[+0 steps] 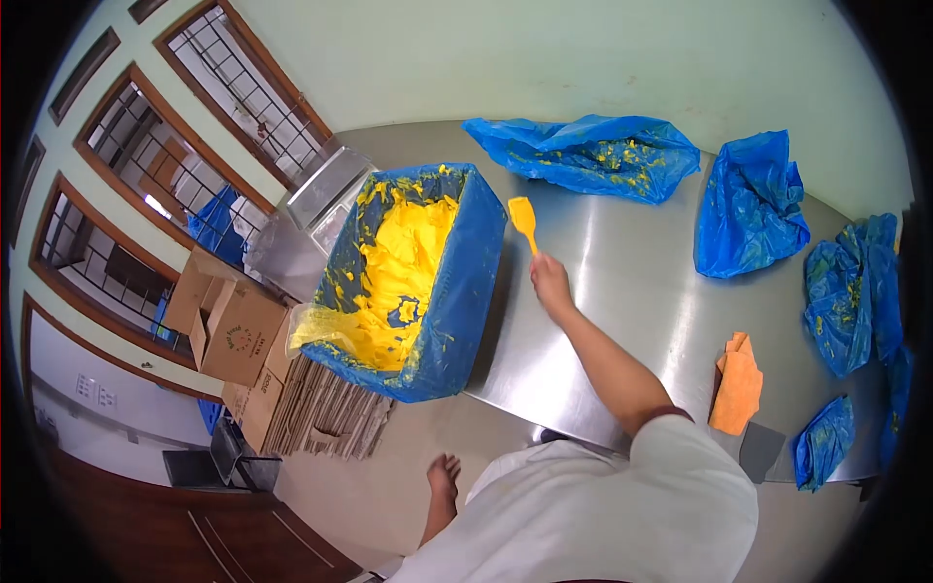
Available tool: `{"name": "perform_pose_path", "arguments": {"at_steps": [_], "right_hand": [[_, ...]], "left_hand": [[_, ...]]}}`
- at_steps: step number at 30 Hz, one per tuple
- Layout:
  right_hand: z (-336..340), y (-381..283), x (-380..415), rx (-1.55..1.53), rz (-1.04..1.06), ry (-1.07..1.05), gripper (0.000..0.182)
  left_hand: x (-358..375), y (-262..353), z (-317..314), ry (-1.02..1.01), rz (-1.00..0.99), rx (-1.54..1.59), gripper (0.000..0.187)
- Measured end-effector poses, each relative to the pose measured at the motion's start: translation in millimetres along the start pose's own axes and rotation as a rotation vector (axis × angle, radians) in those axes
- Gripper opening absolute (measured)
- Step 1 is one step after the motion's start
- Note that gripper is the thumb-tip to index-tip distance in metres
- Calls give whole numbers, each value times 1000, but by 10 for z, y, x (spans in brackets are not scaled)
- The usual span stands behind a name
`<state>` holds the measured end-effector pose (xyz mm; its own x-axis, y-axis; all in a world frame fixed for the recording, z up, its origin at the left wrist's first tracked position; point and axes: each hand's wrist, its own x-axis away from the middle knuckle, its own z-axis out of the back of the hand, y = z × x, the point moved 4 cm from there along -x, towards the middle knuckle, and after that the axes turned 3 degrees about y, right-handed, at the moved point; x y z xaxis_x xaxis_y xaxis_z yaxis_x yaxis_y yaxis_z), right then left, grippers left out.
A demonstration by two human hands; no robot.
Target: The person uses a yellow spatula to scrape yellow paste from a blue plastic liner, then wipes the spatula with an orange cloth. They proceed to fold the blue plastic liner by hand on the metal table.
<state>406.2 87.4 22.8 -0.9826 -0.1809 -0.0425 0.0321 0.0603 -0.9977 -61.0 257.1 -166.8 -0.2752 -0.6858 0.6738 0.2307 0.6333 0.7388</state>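
My right hand [551, 284] grips the handle of a yellow spatula [523, 216], its blade pointing up above the steel table. Beside it stands a deep crate lined with a blue plastic bag [478, 253], holding a soft yellow mass [413, 243] with smears up the liner walls. Over the crate's near left corner lies a clear plastic bag [326, 327] smeared with yellow. Low at my side, off the table, my left hand [444, 476] hangs with nothing in it, its fingers loosely apart.
Used blue plastic bags [622, 160] with yellow scraps lie along the table's [622, 262] back and right. An orange cloth [737, 384] rests near the front edge beside a grey piece [761, 452]. A metal scale [330, 185] sits behind the crate; cardboard boxes [233, 330] stand left.
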Motion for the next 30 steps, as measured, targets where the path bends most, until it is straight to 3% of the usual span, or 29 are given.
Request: {"name": "perform_pose_path", "arguments": {"at_steps": [2,6,9,12,15,20,22,25,30], "right_hand": [[-145,-12,-215,-36,-101,40,36],[-336,76,-161,43,-197,69,37],[-386,31,23,224,145,83,38],[-402,-174,538,279,191,-92,39],[-339,-248,771,22,251,-250,37],[-270,-111,185,-241,-284,-23,32],[-315,-81,91,-177,-334,-29,33],[-430,42,226,36,-26,14,34],[-471,-101,1436,273,203,-93,33]], "left_hand": [[195,521,-512,-104,-151,11,30],[292,683,-631,-133,-253,-19,27],[279,518,-456,-71,-221,-74,26],[233,140,-100,9,-127,-140,24],[150,-167,219,63,-16,-205,21],[102,-574,597,102,107,-316,17],[130,-755,751,154,97,-280,14],[190,-948,1010,190,66,-305,15],[374,-1232,1442,260,55,-523,18]]}}
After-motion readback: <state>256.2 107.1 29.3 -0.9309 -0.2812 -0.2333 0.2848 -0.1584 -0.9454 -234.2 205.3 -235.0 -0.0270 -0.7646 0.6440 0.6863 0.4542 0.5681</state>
